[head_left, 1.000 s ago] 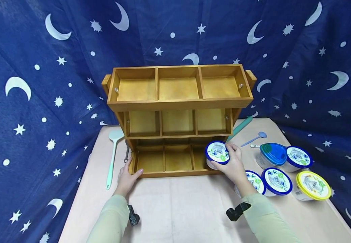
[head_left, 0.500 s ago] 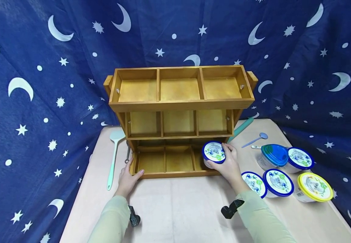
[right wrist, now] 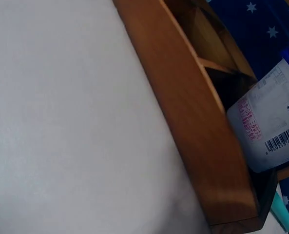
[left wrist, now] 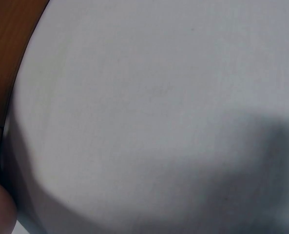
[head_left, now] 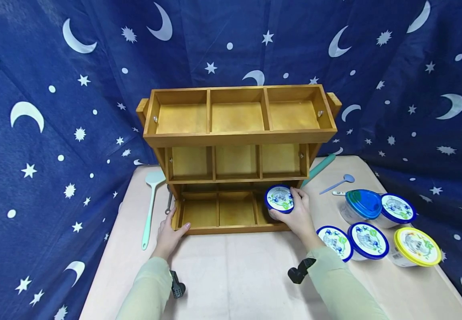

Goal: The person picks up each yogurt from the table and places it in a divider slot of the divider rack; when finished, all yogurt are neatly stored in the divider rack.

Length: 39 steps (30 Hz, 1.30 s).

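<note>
Gripping the blue-lidded tub point(head_left: 279, 198), your right hand point(head_left: 302, 218) is curving its thumb and fingers around the side. You are holding the tub in the right compartment of the wooden box's point(head_left: 239, 138) bottom tier; whether it is touching the base, you cannot tell. Your left hand point(head_left: 168, 234) is resting spread on the box's front left corner. The spatula point(head_left: 149, 209) is lying near the desk's point(head_left: 255, 275) left edge, and the yellow-lidded tub point(head_left: 417, 246) is standing near its right edge.

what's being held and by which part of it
The right hand grips a blue-lidded tub at its lid's edge; the left hand rests on the wooden organizer.
</note>
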Available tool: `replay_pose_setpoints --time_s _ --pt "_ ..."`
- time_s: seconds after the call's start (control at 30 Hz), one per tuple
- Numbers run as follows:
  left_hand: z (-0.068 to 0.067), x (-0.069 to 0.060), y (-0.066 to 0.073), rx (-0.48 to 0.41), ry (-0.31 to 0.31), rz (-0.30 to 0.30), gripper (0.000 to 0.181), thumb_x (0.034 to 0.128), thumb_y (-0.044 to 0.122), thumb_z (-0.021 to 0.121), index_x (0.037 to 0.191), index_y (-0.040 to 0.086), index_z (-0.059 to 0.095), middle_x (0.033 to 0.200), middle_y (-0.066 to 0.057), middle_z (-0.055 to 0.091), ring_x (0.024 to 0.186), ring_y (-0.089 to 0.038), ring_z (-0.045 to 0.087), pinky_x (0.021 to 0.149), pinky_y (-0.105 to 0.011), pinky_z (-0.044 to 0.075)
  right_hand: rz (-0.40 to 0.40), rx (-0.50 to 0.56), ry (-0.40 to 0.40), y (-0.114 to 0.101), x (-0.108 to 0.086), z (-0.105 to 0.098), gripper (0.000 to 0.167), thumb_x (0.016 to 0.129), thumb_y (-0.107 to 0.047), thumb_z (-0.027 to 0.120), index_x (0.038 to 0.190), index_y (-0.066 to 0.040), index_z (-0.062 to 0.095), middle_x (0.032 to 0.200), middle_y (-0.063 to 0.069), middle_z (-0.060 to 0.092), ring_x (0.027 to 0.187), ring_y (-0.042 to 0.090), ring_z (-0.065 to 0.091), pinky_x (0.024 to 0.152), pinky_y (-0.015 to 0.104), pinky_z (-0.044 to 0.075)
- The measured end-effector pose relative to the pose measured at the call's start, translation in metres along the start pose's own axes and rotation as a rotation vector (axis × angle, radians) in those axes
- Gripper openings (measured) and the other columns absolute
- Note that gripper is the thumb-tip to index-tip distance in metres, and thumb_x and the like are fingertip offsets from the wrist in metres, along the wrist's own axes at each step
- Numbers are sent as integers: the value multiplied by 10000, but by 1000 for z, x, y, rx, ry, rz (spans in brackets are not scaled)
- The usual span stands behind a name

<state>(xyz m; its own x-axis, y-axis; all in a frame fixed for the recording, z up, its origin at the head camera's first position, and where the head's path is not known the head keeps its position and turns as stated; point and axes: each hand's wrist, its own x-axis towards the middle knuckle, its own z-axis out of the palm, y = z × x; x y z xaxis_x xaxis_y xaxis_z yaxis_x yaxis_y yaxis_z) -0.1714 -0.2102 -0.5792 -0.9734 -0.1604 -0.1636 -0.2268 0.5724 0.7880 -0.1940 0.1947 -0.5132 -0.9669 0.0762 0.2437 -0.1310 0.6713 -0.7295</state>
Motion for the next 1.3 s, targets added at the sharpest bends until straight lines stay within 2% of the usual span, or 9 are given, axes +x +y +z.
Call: replay_pose_setpoints --time_s 0.27,0.6,0.77,0.97,1.2,1.3 --pt "0 0 -1 8 -2 -9 869 806 529 650 1498 285 184 1409 -254 290 1256 -406 304 1020 -593 248 17 -19 -8 9 -1 9 1023 644 -377 835 1413 51 314 1392 237 231 1258 383 295 1018 524 306" --pt "1 1 0 -2 -1 0 855 807 513 657 1494 295 197 1411 -247 293 1261 -404 303 1023 -595 249 70 -46 -77 22 -5 15 1047 669 -413 820 1420 60 265 1394 265 221 1231 406 338 1009 533 331" --pt "-1 0 0 0 0 3 867 801 529 655 1495 277 199 1405 -256 296 1259 -409 304 1023 -593 249 75 -58 -126 19 -2 14 1116 672 -413 813 1443 59 158 1401 293 178 1248 427 291 1010 552 317" --pt "-1 0 0 -6 -8 7 894 789 566 647 1498 262 196 1412 -258 289 1266 -413 296 1022 -598 247 95 -57 -179 14 -3 8 1180 692 -391 809 1472 27 28 1449 304 95 1304 448 214 1036 565 272" --pt "1 1 -4 -4 -4 14 877 794 551 649 1495 292 190 1416 -258 279 1272 -424 290 1019 -608 241 54 -34 -131 8 -8 -8 1182 696 -386 811 1484 -6 16 1459 300 109 1324 434 183 1044 574 242" --pt "0 0 -5 1 -3 13 878 797 547 650 1497 289 187 1419 -257 276 1276 -423 284 1023 -607 237 61 -41 -137 7 -10 -18 1196 709 -417 795 1489 -18 -20 1467 312 89 1339 453 151 1046 585 220"
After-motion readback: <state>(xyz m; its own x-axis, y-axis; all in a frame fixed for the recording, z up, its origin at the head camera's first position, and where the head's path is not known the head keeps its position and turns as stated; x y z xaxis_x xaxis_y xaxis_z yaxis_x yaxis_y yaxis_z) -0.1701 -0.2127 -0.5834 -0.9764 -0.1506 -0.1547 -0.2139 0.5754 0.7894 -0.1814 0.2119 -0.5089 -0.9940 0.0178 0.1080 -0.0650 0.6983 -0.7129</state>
